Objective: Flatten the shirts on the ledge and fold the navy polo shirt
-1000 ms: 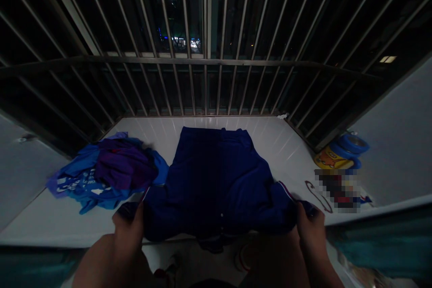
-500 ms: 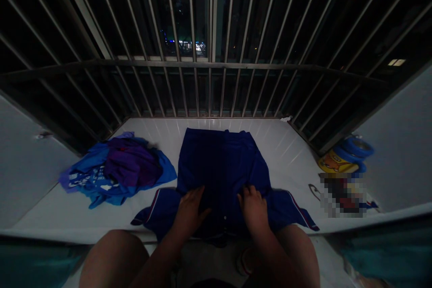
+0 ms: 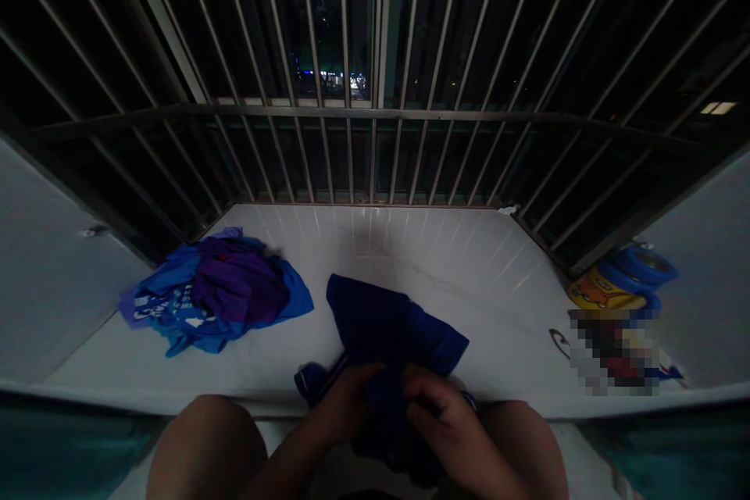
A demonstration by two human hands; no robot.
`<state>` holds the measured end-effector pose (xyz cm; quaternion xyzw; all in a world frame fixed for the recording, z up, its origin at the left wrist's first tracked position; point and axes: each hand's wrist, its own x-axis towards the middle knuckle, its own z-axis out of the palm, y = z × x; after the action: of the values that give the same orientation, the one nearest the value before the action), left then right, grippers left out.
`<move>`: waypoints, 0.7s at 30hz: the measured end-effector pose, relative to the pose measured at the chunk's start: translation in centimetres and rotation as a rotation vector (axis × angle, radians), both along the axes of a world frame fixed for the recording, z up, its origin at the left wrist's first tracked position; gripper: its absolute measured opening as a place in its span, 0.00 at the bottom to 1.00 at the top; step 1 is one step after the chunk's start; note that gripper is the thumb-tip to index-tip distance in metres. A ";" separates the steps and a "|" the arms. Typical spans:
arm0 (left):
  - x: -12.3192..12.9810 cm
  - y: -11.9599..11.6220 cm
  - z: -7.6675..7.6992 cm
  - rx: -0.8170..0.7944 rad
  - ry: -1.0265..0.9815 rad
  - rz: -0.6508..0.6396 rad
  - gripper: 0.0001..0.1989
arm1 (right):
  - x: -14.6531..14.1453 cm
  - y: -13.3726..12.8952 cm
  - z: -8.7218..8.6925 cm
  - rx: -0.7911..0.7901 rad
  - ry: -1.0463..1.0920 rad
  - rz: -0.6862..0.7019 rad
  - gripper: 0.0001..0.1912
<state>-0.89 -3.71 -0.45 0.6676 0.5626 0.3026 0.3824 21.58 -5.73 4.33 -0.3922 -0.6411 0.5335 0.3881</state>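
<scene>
A dark blue garment (image 3: 392, 324) with thin white trim is bunched at the front edge of the white ledge, its lower part hanging between my knees. My left hand (image 3: 350, 400) is closed on the cloth from the left, fingers partly hidden in the dark folds. On the other side, my right hand (image 3: 437, 410) has its fingers curled and pinched on the same garment. The far end of the cloth lies spread on the ledge, tilted down to the right.
A pile of blue and purple clothes (image 3: 234, 289) lies on the left of the white ledge (image 3: 504, 305). At the right stand a yellow and blue container (image 3: 609, 285) and a blurred item (image 3: 615, 351). Metal bars (image 3: 375, 113) close off the back.
The garment was spread flat with both hands resting open on it. Now it is gathered, drawn toward me, and held in both hands. The view has shifted slightly.
</scene>
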 end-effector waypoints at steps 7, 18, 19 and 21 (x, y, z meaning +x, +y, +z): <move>-7.1 3.9 8.9 0.132 -0.233 0.294 0.32 | 3.9 4.8 -2.1 0.242 -0.160 -0.422 0.22; -24.2 9.0 17.8 0.401 0.720 0.749 0.34 | 6.1 8.2 -11.8 0.533 -0.570 -0.518 0.26; -25.3 9.5 16.0 0.264 0.808 0.726 0.36 | 5.8 8.2 -12.5 0.544 -0.614 -0.518 0.26; -26.6 10.0 11.4 0.041 0.931 0.650 0.43 | 5.2 8.3 -13.6 0.559 -0.699 -0.518 0.26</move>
<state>-27.45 6.26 10.98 0.5301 0.8426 0.0894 -0.0316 26.75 2.52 -9.28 -0.5742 -0.7325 0.0652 0.3600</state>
